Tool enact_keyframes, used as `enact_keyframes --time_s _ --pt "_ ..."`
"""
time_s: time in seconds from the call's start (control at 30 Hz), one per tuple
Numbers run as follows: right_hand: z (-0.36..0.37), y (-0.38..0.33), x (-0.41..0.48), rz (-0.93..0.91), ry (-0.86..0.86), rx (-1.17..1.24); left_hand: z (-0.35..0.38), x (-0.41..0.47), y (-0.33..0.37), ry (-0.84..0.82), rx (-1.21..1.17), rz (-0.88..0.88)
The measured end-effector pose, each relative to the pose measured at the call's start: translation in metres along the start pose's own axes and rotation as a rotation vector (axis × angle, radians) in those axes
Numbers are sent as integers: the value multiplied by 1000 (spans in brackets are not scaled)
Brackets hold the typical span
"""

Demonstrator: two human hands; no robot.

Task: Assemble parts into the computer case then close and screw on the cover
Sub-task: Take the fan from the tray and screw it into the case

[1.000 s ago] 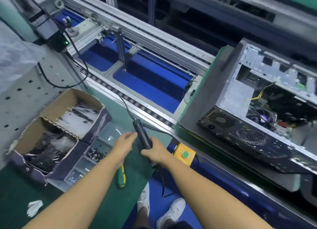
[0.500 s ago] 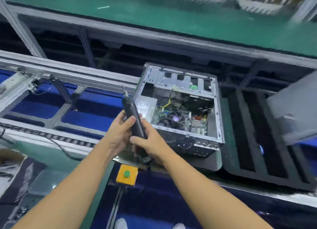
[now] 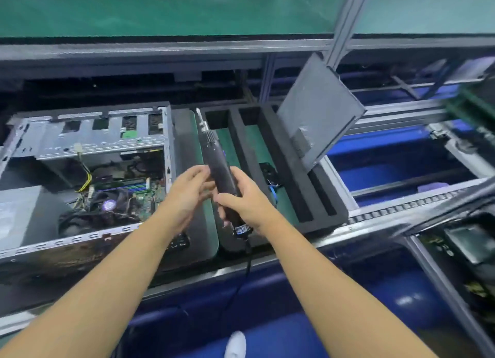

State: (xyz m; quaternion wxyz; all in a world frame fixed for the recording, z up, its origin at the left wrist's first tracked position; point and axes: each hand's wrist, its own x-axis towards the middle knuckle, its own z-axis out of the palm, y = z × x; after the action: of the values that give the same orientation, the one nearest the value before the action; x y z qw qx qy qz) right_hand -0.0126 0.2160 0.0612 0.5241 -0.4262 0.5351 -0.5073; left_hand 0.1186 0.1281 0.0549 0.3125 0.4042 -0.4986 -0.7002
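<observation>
Computer case (image 3: 88,143): left of frame, lying on its side, open face up, cover off.
- Contents: grey power supply (image 3: 16,213) in the lower-left corner; cooler fan (image 3: 108,204) on the board near the middle; yellow wires (image 3: 85,176) running down from the drive bay towards the board.

Black foam tray (image 3: 284,156): centre-right, just beside the case, with long parallel slots.
- A small black part (image 3: 267,170) with a blue lead lies in one middle slot.
- Cover panel (image 3: 318,111) stands in the right-most slot, tilted towards the upper right. Its top corner is near an aluminium post (image 3: 345,23); contact cannot be told.

Hands: apart, both at frame centre, over the gap between case and tray.
- Right hand (image 3: 246,205) is wrapped round the lower body of the electric screwdriver (image 3: 214,148), bit pointing to the top of the frame.
- Left hand (image 3: 187,194) has relaxed, spread fingers just beside the barrel and holds nothing. Whether its fingertips touch the barrel cannot be told.

The driver and both hands hide part of the tray's left slots.

Cord (image 3: 247,261) hangs from the driver's rear end to the lower frame. A green bench (image 3: 160,9) runs across the top. A white shoe (image 3: 235,344) shows at the bottom edge.
</observation>
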Motion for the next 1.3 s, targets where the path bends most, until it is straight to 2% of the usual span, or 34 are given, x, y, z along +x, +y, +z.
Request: enact_keyframes --time_s 0.17,0.3,0.37,0.5,0.63,0.73,0.87,1.0,1.3 --pt "-66 28 -2 94 156 24 31 44 -41 2 450 -48" --pt "-91 60 1 188 288 53 33 76 -58 -8 964 -27" --pt "-97 79 2 221 317 69 34 93 -66 -75 1234 -6" --pt "-104 113 8 286 354 100 45 114 -90 -287 1700 -72" --pt "-104 136 8 311 344 58 54 120 -115 -393 2167 114" --pt "-105 141 9 298 322 32 59 125 -125 -440 2291 193" --pt "-105 139 11 261 296 6 71 135 -135 -469 2284 118" --pt "-105 142 10 241 296 20 83 135 -151 -427 2236 -40" --pt "-108 142 10 200 271 41 78 135 -169 -313 2309 -37"
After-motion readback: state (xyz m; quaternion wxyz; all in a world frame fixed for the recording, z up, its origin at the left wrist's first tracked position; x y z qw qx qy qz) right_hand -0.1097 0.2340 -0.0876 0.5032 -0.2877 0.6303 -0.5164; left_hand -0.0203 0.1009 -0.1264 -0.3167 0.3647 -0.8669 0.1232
